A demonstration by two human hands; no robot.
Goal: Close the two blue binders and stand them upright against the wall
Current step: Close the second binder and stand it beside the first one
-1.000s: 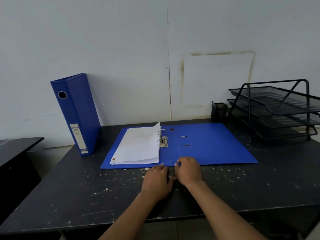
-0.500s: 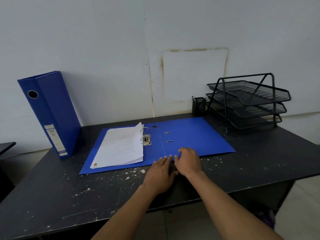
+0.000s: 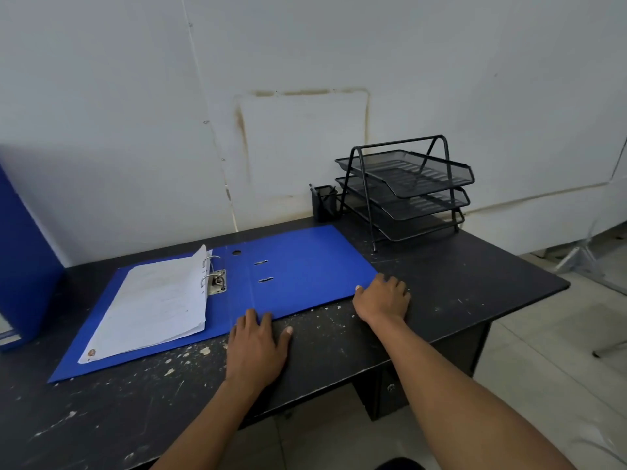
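The black, paint-flecked desk top (image 3: 339, 351) runs under both my hands, pushed up to a stained white wall (image 3: 305, 62), with pale floor tiles showing off to the right beyond the desk edge. Far beyond my right hand, against the wall, stands a black wire-mesh three-tier letter tray (image 3: 407, 184) with a small black mesh pen cup (image 3: 324, 202) just beside it.

My left hand (image 3: 256, 344) lies flat, fingers spread and loose, fingertips touching the near edge of the open blue lever-arch binder (image 3: 298, 266), gripping nothing. My right hand (image 3: 381, 298) sits at the binder's near right corner, fingers curled onto the cover's edge; whether they have got under it I cannot tell from here.

The binder lies flat and open, its stack of white papers (image 3: 152, 303) on the metal rings (image 3: 212, 273) left of my left hand. The second blue binder (image 3: 23, 266) stands upright far left, by the wall, partly out of view.
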